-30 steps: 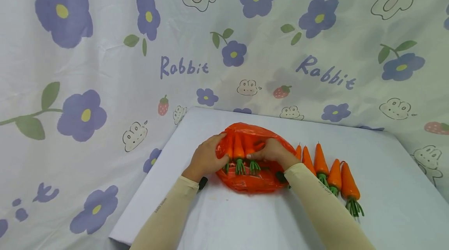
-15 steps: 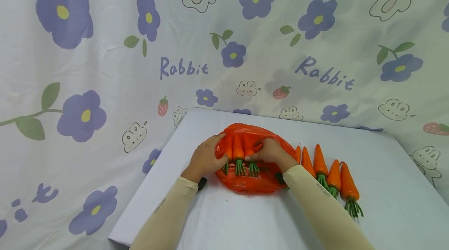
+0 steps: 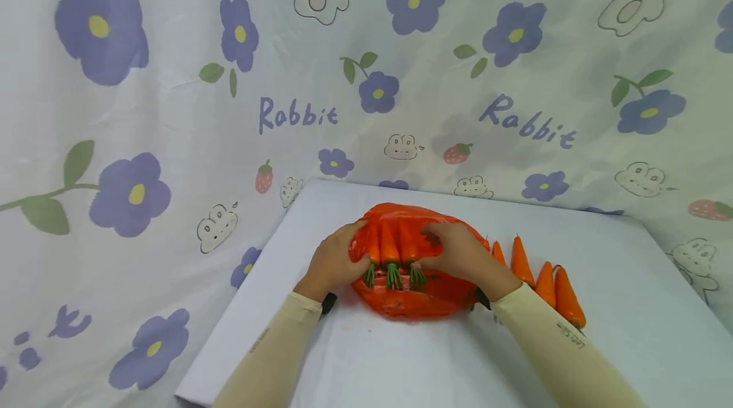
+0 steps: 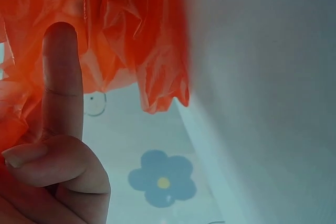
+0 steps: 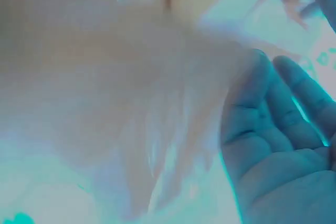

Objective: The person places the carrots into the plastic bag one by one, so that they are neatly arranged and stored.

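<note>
A red plastic bag [image 3: 426, 303] lies on the white table with its mouth spread, and three orange carrots [image 3: 389, 246] with green stem ends rest side by side in it. My left hand [image 3: 331, 261] holds the bag's left side, its thumb by the leftmost carrot. In the left wrist view, one finger lies straight along the crumpled bag [image 4: 113, 30]. Over the bag's right part is my right hand [image 3: 460, 255], thumb and fingers spread, thumb near the rightmost carrot's stems. The right wrist view is blurred and off-colour; the right hand [image 5: 283, 145] shows relaxed fingers there.
Several more carrots [image 3: 567, 300] lie on the table to the right of the bag, partly covered by the right forearm [image 3: 550, 331]. A flower-patterned cloth [image 3: 401, 45] hangs behind the white table [image 3: 647, 306].
My right hand has let go of the rightmost carrot in the bag and drawn back to the right. The left hand stays at the bag. The forearm now covers more of the loose carrots.
</note>
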